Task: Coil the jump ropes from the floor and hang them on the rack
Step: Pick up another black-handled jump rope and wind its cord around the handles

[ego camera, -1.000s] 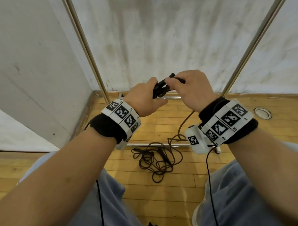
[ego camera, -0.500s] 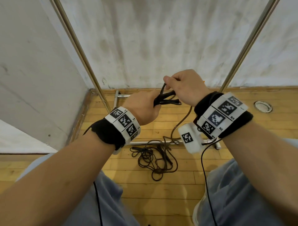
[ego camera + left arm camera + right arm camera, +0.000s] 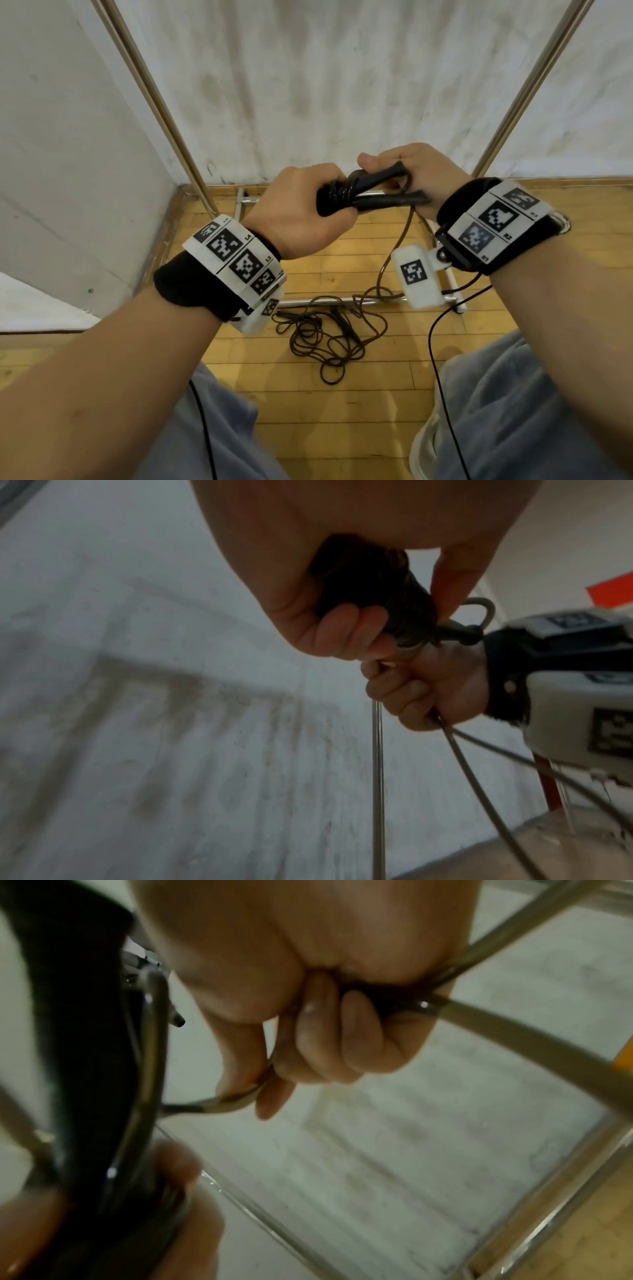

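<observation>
My left hand point(image 3: 301, 205) grips the black handles of a jump rope point(image 3: 363, 195), with turns of brown cord wound round them near its fingers. My right hand point(image 3: 411, 174) holds the cord point(image 3: 514, 1034) of the same rope, curled round it beside the handle ends. The slack cord point(image 3: 394, 253) hangs from the right hand down to the floor. A tangled pile of dark rope point(image 3: 329, 335) lies on the wooden floor below my hands. In the left wrist view my left fingers point(image 3: 349, 631) wrap the wound bundle point(image 3: 394, 599).
Two slanted metal rack poles point(image 3: 161, 102) point(image 3: 527, 89) rise on either side of my hands. The rack's base bars point(image 3: 329, 301) lie on the wooden floor point(image 3: 308, 411) against a stained white wall. My knees in grey trousers fill the bottom corners.
My right hand has carried the cord round the handles and now sits level with the left. The handles have turned from upright to lying sideways between my hands.
</observation>
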